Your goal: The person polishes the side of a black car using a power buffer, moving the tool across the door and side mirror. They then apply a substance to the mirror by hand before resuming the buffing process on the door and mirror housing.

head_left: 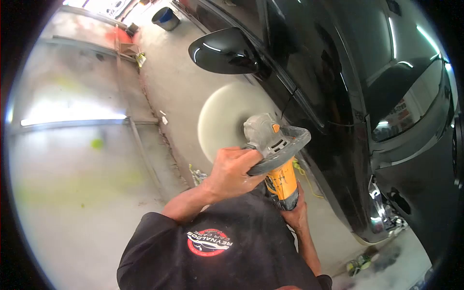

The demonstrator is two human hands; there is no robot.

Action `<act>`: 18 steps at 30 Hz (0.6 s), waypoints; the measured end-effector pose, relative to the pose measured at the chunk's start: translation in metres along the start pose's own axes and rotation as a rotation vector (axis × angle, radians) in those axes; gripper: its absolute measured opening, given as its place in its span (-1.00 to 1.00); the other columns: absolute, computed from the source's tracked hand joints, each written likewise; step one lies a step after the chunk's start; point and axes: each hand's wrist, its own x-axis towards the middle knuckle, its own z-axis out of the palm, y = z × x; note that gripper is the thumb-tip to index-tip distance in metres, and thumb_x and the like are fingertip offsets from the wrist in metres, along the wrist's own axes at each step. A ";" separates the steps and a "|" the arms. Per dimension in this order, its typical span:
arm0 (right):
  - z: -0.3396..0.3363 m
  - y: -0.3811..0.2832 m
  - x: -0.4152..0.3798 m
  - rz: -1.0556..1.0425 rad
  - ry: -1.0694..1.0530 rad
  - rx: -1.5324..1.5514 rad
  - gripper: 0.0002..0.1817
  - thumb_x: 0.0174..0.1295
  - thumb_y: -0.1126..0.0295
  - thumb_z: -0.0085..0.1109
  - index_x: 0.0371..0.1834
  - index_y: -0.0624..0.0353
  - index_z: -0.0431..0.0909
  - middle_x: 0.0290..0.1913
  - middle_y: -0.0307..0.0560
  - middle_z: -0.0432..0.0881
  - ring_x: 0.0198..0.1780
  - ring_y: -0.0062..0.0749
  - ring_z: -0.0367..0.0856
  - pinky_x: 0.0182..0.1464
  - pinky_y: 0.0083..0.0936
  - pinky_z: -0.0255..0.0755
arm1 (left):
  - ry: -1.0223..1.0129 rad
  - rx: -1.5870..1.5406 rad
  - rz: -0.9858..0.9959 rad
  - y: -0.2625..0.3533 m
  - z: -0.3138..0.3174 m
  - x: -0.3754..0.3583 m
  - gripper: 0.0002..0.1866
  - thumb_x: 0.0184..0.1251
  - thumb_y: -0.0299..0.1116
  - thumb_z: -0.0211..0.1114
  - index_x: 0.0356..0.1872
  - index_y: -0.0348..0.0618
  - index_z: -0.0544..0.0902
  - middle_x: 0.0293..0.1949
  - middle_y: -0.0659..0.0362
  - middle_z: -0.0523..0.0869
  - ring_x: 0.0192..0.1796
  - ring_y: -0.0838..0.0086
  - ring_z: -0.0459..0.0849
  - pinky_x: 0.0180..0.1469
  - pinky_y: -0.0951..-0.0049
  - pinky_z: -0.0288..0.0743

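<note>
So this big shiny black car (338,169) is filling the right side of the view, and a pale, smudgy wall (72,183) is running down the left. The person's black T-shirt (217,270) is showing at the bottom. A wide pale pad (220,118), all blurry, is facing away from the shirt on a yellow and grey power tool (282,181), which is sitting in front of the chest, near the car's side. The car's side mirror (224,50) is sticking out just past the pad. The left hand (235,171) is closing its fingers round the tool's grey handle. The right hand (297,212) is curling round the yellow body's lower end, its fingers partly hidden. A dark bucket (166,19) is standing farther off.
</note>
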 end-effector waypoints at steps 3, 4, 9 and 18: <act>0.019 0.024 0.004 -0.065 0.004 0.141 0.20 -0.12 0.40 0.64 0.61 0.15 0.03 0.24 0.33 0.61 0.31 0.10 0.59 0.32 -0.20 0.47 | -0.152 0.078 0.047 0.006 0.011 0.014 -0.75 -0.14 -0.48 0.56 -0.43 -0.21 0.63 -0.61 0.09 0.56 -0.58 0.21 0.57 -0.52 0.27 0.38; 0.025 0.034 0.002 -0.103 0.022 0.159 0.23 -0.15 0.40 0.66 0.62 0.15 0.01 0.27 0.33 0.58 0.33 0.09 0.57 0.34 -0.20 0.45 | -0.204 0.096 0.061 0.009 0.016 0.017 -0.74 -0.12 -0.47 0.56 -0.42 -0.21 0.63 -0.60 0.09 0.56 -0.58 0.21 0.57 -0.52 0.26 0.39; 0.022 0.037 0.000 0.095 -0.171 0.318 0.19 -0.13 0.25 0.68 0.59 0.21 0.10 0.34 0.30 0.52 0.42 0.13 0.45 0.41 -0.14 0.36 | -0.346 0.108 -0.029 0.015 0.014 0.024 -0.71 0.02 -0.34 0.62 -0.42 -0.22 0.64 -0.60 0.09 0.58 -0.58 0.23 0.59 -0.50 0.28 0.42; -0.015 -0.141 0.079 -0.608 0.201 -0.170 -0.25 0.18 0.21 0.44 0.45 0.14 0.39 0.31 0.21 0.48 0.30 0.12 0.45 0.32 -0.15 0.40 | -0.316 0.063 -0.590 -0.004 -0.048 -0.039 -0.70 0.19 -0.30 0.55 -0.34 -0.29 0.62 -0.56 -0.05 0.65 -0.51 0.09 0.67 -0.45 0.21 0.48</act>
